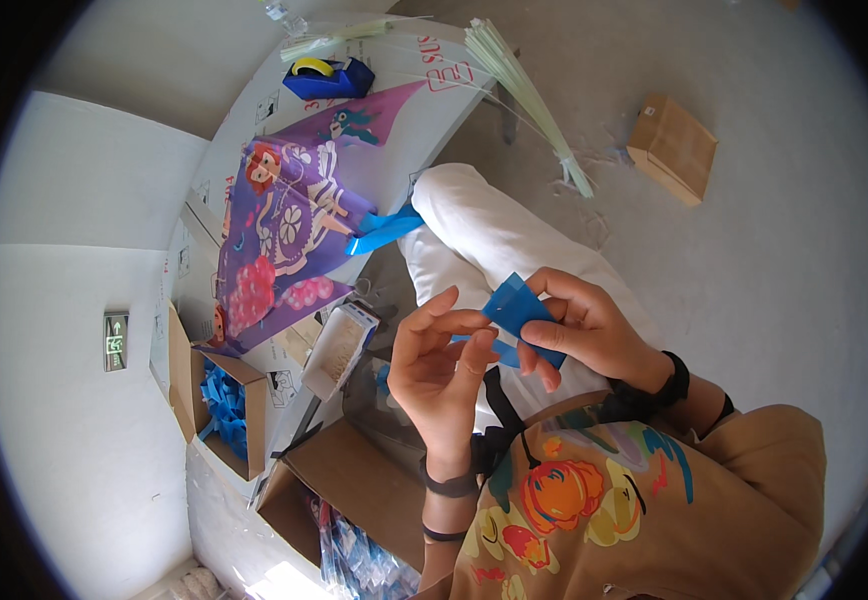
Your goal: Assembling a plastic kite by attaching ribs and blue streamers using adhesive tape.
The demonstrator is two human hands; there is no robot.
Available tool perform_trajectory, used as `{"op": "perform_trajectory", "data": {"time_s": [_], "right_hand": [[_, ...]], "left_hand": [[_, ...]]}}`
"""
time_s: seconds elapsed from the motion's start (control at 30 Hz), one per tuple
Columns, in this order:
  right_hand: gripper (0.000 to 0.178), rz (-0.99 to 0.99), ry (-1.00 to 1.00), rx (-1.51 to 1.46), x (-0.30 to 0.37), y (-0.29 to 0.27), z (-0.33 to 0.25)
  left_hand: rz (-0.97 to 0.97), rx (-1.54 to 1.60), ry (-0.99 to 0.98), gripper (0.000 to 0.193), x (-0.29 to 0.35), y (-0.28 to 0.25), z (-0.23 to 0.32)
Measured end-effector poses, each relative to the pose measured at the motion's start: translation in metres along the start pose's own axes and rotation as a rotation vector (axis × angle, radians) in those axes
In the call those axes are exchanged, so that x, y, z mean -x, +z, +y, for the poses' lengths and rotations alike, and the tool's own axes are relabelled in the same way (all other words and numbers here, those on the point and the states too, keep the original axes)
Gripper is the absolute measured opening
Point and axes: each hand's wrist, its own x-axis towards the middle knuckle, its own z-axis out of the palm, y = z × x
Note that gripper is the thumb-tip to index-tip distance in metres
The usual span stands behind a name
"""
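My right hand (594, 325) grips a blue folded piece of thin sheet material (516, 305) between thumb and fingers, above my lap. Just left of it, my left hand (434, 375) is raised with bent fingers apart. Its fingertips come close to the blue piece's left edge; whether they touch cannot be made out. A bit of blue shows behind the left thumb. On the table to the left lies a purple printed sheet (289, 215) with a cartoon figure, kite-like in shape. From its right side a blue strip (386, 230) runs toward my knee.
The white table (404, 125) carries a blue tape dispenser (330, 78), a small white box (340, 348) and a bundle of thin pale sticks (519, 85). Cartons hold blue pieces (224, 400) and plastic-wrapped packets (359, 555). A brown carton (674, 150) stands on the floor.
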Motion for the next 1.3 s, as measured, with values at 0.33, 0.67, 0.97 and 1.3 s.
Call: {"op": "perform_trajectory", "data": {"time_s": [0.33,0.67,0.97,1.3], "right_hand": [[0.018,-0.046,0.02,0.003,-0.002,-0.001,-0.001],[0.022,-0.077,0.002,-0.008,-0.001,-0.003,0.002],[0.048,-0.118,-0.183,0.057,-0.003,0.001,0.0],[0.017,-0.23,-0.279,0.231,-0.026,-0.02,0.004]], "left_hand": [[0.061,0.009,0.055,0.045,-0.008,0.002,0.003],[0.054,-0.003,0.05,0.049,-0.007,0.003,0.003],[-0.022,0.049,-0.039,0.053,-0.008,0.005,0.005],[0.008,0.263,-0.127,0.054,-0.03,0.001,0.009]]}}
